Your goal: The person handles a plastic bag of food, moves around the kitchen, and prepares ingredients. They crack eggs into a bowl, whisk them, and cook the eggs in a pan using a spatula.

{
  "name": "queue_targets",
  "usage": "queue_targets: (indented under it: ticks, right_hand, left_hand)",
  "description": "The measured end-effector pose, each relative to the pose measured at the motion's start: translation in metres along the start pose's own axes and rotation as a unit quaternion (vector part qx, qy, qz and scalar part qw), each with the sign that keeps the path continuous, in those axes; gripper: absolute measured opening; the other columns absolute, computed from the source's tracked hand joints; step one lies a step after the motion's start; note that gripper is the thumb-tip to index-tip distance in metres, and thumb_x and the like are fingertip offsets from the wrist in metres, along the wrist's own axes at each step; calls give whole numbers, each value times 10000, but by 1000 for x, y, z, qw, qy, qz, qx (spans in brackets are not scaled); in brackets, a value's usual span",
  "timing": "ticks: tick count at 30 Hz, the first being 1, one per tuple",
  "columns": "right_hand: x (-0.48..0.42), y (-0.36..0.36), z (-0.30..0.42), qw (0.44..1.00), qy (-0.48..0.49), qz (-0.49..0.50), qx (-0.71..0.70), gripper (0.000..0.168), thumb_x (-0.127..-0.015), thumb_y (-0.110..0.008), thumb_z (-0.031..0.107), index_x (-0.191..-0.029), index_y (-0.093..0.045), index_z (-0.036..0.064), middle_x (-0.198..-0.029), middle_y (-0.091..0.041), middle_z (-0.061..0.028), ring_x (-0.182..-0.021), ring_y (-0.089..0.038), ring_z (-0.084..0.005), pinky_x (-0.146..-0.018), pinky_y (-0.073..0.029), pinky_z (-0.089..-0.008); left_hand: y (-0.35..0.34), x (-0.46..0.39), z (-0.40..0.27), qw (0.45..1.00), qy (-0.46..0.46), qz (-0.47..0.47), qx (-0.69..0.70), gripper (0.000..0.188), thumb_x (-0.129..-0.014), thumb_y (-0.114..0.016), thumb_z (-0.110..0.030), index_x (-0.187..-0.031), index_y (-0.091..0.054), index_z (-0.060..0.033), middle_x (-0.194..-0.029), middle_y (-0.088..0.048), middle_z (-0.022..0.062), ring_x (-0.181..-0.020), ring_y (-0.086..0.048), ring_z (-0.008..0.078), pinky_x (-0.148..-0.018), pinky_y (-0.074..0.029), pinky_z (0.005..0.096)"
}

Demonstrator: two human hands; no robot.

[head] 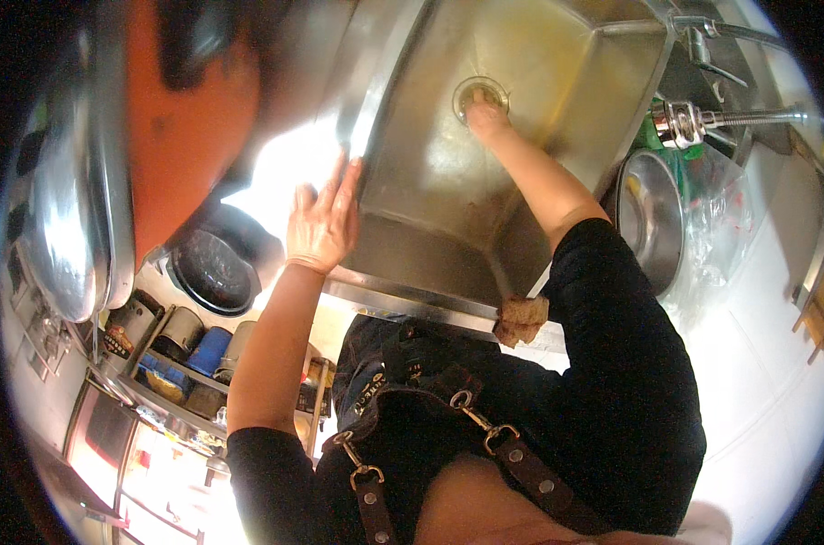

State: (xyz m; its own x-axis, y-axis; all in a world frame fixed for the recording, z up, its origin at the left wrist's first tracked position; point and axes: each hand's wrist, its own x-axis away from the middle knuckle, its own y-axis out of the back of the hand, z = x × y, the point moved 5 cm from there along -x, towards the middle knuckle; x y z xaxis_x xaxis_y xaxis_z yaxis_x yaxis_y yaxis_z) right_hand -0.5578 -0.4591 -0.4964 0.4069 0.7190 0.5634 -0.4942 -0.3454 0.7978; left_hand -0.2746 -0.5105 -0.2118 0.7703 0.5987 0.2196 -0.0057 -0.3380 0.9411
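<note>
A stainless steel sink basin [425,225] lies in front of me. My right hand [485,117] reaches down to its round drain [461,95]. The fingertips go into the drain opening, so I cannot see whether they hold anything. My left hand [325,225] rests on the bright metal rim on the left side of the basin. Its palm faces down, nothing is in it, and the fingers are somewhat apart. Over the front edge near my body hangs a brown cloth or sponge [521,320].
At right are a steel bowl [650,211], a clear plastic bag [718,218], a faucet [701,51] and a spray head with hose [681,125]. Upper left, a blurred orange object [187,136] looms close. Below it sits a black basin [214,266]; shelves [187,371] hold containers.
</note>
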Motion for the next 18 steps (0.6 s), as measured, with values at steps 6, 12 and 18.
queue_targets:
  ticks: [6,12,18]
  right_hand:
    - [18,17,25,990,96,90,57,282,-830,-415,138,-940,-628,-12,-979,-612,-214,-953,-588,-354,-822,-472,-420]
    - [4,10,15,996,74,54,-15,235,-795,-462,94,-888,-637,-31,-958,-618,-225,-915,-601,-354,-795,-482,-409]
    - [-2,20,4,977,103,-87,-167,210,-794,-473,79,-918,-634,23,-993,-617,-188,-906,-599,-338,-770,-473,-407]
  left_hand:
    - [0,1,0,1000,4,12,-16,653,-756,-557,-125,-1368,-329,-152,-1433,-269,99,-1280,-189,478,-1051,-202,554]
    - [-3,-1,1,1000,-7,2,-5,660,-748,-567,-120,-1364,-333,-145,-1432,-269,102,-1278,-188,482,-1054,-197,553]
    - [6,-8,-5,993,-27,18,-113,622,-782,-530,-119,-1369,-325,-110,-1425,-301,110,-961,-515,384,-954,-323,498]
